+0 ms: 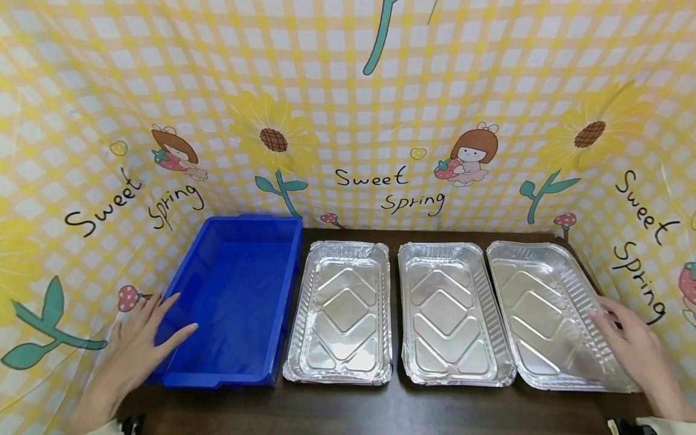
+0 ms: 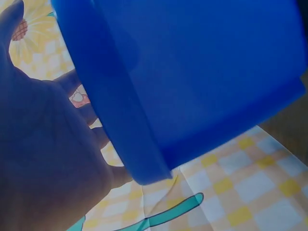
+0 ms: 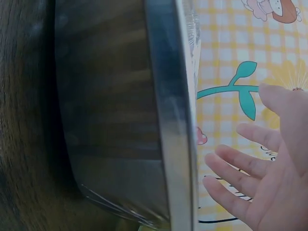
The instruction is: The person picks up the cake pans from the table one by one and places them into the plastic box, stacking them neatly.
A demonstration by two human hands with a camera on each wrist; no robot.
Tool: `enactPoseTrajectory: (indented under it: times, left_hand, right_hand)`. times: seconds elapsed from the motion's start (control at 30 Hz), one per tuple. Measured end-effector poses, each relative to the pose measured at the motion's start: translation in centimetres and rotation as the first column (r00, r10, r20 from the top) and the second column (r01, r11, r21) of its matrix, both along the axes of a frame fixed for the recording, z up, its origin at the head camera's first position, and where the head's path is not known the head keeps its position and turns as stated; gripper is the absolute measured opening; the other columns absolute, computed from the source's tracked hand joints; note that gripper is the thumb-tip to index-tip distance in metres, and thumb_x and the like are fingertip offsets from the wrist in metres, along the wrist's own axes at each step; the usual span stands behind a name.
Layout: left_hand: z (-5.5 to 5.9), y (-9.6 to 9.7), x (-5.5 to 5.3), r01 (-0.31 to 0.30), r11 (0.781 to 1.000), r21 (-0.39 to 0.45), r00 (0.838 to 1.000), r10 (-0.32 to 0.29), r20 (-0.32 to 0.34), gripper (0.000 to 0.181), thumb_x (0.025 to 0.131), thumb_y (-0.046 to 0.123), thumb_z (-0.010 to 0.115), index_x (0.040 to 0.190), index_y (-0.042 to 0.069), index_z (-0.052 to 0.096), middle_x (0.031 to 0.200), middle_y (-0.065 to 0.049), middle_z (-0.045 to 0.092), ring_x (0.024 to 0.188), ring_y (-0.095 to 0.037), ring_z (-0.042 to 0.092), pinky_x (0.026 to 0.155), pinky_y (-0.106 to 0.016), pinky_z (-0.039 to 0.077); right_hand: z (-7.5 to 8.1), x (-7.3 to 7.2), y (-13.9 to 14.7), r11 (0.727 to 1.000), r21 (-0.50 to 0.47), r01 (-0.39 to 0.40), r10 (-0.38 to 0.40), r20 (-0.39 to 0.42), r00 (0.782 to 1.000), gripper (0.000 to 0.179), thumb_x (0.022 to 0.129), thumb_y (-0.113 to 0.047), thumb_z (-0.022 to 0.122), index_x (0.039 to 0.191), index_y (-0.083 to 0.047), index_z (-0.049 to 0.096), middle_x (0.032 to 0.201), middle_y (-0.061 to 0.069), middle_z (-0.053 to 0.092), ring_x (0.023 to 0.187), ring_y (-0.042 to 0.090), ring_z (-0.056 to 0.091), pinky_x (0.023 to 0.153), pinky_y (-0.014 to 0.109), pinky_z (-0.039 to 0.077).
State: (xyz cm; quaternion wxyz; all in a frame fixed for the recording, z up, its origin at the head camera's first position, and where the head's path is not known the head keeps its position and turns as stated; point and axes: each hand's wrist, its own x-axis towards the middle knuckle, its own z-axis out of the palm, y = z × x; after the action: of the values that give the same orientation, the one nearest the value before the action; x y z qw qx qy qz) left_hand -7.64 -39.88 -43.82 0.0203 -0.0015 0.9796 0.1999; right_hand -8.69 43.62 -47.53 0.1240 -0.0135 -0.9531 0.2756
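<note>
Both wide, empty: left grip (image 1: 129, 344) at blue bin (image 1: 234, 308), right grip (image 1: 635, 345) beside rightmost foil tray (image 1: 535, 308).

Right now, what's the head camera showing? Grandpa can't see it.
A person's left hand is by a blue bin and their right hand by the rightmost silver foil pan of three lined up on a dark table. Yellow-checked cloth hangs behind.

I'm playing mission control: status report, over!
Left grip at left edge of blue bin. Right grip just outside rightmost foil tray. Bin, tray empty; nothing visibly blocking.
</note>
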Motion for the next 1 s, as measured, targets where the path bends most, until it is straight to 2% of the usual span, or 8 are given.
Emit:
enactPoseTrajectory:
  times: [0.1,0.27,0.37,0.47,0.6,0.8,0.93,1.0]
  left_hand:
    - [-0.3,-0.1,0.1,-0.002,1.0,-0.004,1.0,0.002,-0.003,0.091,0.105,0.058,0.055,0.171,0.01,0.015,0.173,-0.029,-0.005,0.156,-0.057,-0.008,0.105,-0.085,-0.02]
    - [-0.8,-0.4,0.7,-0.015,1.0,-0.02,1.0,0.014,-0.02,0.094,0.103,0.058,0.058,0.17,0.007,0.014,0.172,-0.032,-0.005,0.155,-0.059,-0.007,0.105,-0.084,-0.021]
    - [-1.1,-0.6,1.0,-0.031,0.999,-0.029,0.999,0.03,-0.028,0.096,0.103,0.058,0.059,0.169,0.005,0.014,0.172,-0.033,-0.004,0.155,-0.057,-0.009,0.105,-0.083,-0.022]
    - [-1.4,-0.8,1.2,-0.041,0.999,-0.033,0.998,0.04,-0.043,0.097,0.102,0.058,0.06,0.169,0.005,0.013,0.172,-0.033,-0.003,0.156,-0.054,-0.012,0.106,-0.083,-0.022]
    - [-1.8,-1.0,1.6,-0.033,0.999,-0.036,0.998,0.031,-0.063,0.097,0.102,0.057,0.062,0.169,0.006,0.014,0.173,-0.031,-0.002,0.157,-0.055,-0.01,0.106,-0.082,-0.022]
    - [-2.3,-1.5,2.2,-0.035,0.999,-0.02,0.998,0.034,-0.043,0.1,0.103,0.055,0.061,0.171,0.008,0.006,0.173,-0.03,-0.008,0.153,-0.061,-0.011,0.105,-0.082,-0.024]
    - [-2.3,-1.5,2.5,-0.034,0.999,-0.027,0.998,0.033,-0.048,0.102,0.102,0.055,0.063,0.171,0.01,0.003,0.172,-0.032,-0.002,0.155,-0.058,-0.01,0.106,-0.08,-0.026]
    - [-2.2,-1.5,2.6,-0.031,0.999,-0.032,0.998,0.03,-0.046,0.103,0.101,0.055,0.063,0.171,0.01,0.003,0.172,-0.033,0.003,0.156,-0.057,-0.009,0.107,-0.079,-0.026]
  right_hand:
    - [-0.1,-0.1,0.3,1.0,-0.001,0.018,-0.018,0.002,1.0,0.048,0.11,-0.025,0.058,0.142,0.011,0.055,0.128,0.038,0.059,0.095,-0.025,0.03,0.07,0.0,0.029]
    - [0.0,-0.1,0.4,0.999,-0.015,0.039,-0.038,0.04,0.998,0.051,0.111,-0.027,0.056,0.142,0.014,0.053,0.131,0.041,0.055,0.099,-0.004,0.051,0.067,-0.002,0.032]
    - [-0.1,0.0,0.6,0.999,-0.043,0.033,-0.031,0.039,0.999,0.052,0.111,-0.026,0.056,0.142,0.016,0.052,0.133,0.043,0.053,0.1,-0.01,0.049,0.067,-0.002,0.033]
    - [-0.2,0.2,0.9,0.998,-0.05,0.037,-0.035,0.032,0.999,0.052,0.111,-0.025,0.055,0.14,0.017,0.052,0.132,0.044,0.054,0.096,-0.028,0.027,0.067,-0.002,0.033]
    - [-0.1,0.2,1.0,0.997,-0.031,0.065,-0.063,0.049,0.997,0.054,0.112,-0.027,0.053,0.141,0.018,0.051,0.133,0.044,0.053,0.1,-0.007,0.049,0.064,0.0,0.033]
    - [-0.1,0.3,1.1,0.994,-0.024,0.103,-0.101,0.05,0.994,0.055,0.111,-0.028,0.055,0.142,0.018,0.05,0.134,0.044,0.052,0.097,-0.008,0.047,0.064,-0.001,0.031]
    - [-0.1,0.3,1.1,0.992,-0.003,0.127,-0.126,0.07,0.99,0.057,0.112,-0.029,0.053,0.144,0.018,0.047,0.136,0.044,0.051,0.108,0.041,0.057,0.062,0.002,0.031]
    - [-0.2,0.3,1.2,0.991,0.005,0.137,-0.137,0.07,0.988,0.057,0.112,-0.029,0.053,0.144,0.017,0.048,0.135,0.044,0.052,0.106,0.027,0.061,0.075,0.015,0.047]
